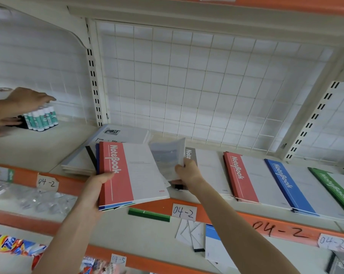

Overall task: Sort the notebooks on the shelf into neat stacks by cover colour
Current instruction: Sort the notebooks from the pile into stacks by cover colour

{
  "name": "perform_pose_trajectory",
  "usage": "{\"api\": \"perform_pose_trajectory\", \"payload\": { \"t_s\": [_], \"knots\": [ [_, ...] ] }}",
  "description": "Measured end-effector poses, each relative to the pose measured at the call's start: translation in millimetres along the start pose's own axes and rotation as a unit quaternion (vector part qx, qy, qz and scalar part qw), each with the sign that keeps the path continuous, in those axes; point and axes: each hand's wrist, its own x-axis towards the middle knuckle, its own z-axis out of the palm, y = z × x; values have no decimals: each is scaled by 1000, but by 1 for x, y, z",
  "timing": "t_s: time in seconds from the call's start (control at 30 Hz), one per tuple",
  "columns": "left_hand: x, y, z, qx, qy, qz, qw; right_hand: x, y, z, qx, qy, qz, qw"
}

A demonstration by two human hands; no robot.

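Red-spined notebook on top, a mixed bundle (pixel 131 175) hung over the front edge of the shelf (pixel 72 183) near its left end; the left hand (pixel 94 192) gripped the bundle's near-left corner, thumb flat on the cover and fingers curled beneath; blue and green edges fanned out at the bottom. The right hand (pixel 188 171) pinched a thin pale booklet (pixel 167 157) by its lower corner, tilted up just beside the bundle and above the grey-spined stack (pixel 206 169); its cover was too blurred to tell the colour. Toward the shelf's right end lay the red stack (pixel 244 178), blue stack (pixel 289 186) and green stack (pixel 335 190), overlapping like tiles. The step would likely go best with the booklet's colour checked first, then the booklet laid spine-flush on its match; the bundle wanted holding level, lest the lower books slip.
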Motion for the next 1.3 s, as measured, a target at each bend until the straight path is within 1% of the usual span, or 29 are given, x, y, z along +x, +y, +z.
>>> {"api": "perform_pose_trajectory", "payload": {
  "t_s": [0.03, 0.07, 0.13, 0.17, 0.23, 0.3, 0.43, 0.5, 0.63, 0.7, 0.73, 0.87, 0.97, 1.03, 1.1, 1.2, 1.27, 1.3],
  "knots": [
    [0, 1, 1, 0, 2, 0, 1000, 1, -3, 1, -45, -9, -2, 999],
    [1, 1, 1, 0, 4, 0, 1000, 0, -8, 0, -118, -16, -12, 993],
    [1, 1, 1, -1, 6, 0, 1000, -1, -16, -4, -287, -20, -52, 956],
    [1, 2, 1, -1, 6, 0, 1000, 0, -17, -8, -348, -25, -71, 935],
    [1, 2, 2, -1, 5, 0, 1000, 2, -14, -13, -419, -43, -87, 903],
    [1, 2, 3, 1, 5, 1, 1000, 3, -9, -15, -462, -53, -90, 880],
    [2, 1, 5, -1, 4, -4, 1000, 2, 1, -23, -501, -58, -115, 856],
    [2, 1, 8, -1, 2, -7, 1000, 2, 5, -26, -515, -45, -129, 846],
    [-1, 0, 13, 1, -9, -5, 1000, -3, 5, -24, -546, -11, -135, 827],
    [-2, -1, 15, 0, -13, -2, 1000, -6, 6, -26, -553, -6, -136, 822],
    [-1, -1, 16, -1, -12, 0, 1000, -7, 7, -28, -544, -6, -140, 827],
    [2, -3, 17, 2, -10, 3, 1000, -10, 13, -38, -444, 19, -198, 873],
    [5, -4, 22, 5, -14, -1, 1000, -16, 11, -49, -399, 40, -230, 887],
    [6, -5, 27, 7, -23, -5, 1000, -23, 8, -56, -355, 43, -228, 906],
    [6, -5, 35, 10, -38, -7, 999, -30, 4, -62, -275, 42, -193, 941],
    [5, -9, 55, 22, -81, -17, 996, -36, 0, -71, -107, 19, -95, 990],
    [5, -13, 72, 32, -110, -30, 993, -43, -1, -79, -19, -9, -26, 999],
    [6, -15, 80, 39, -121, -33, 991, -45, 0, -85, -12, -17, -6, 1000]
  ]
}}
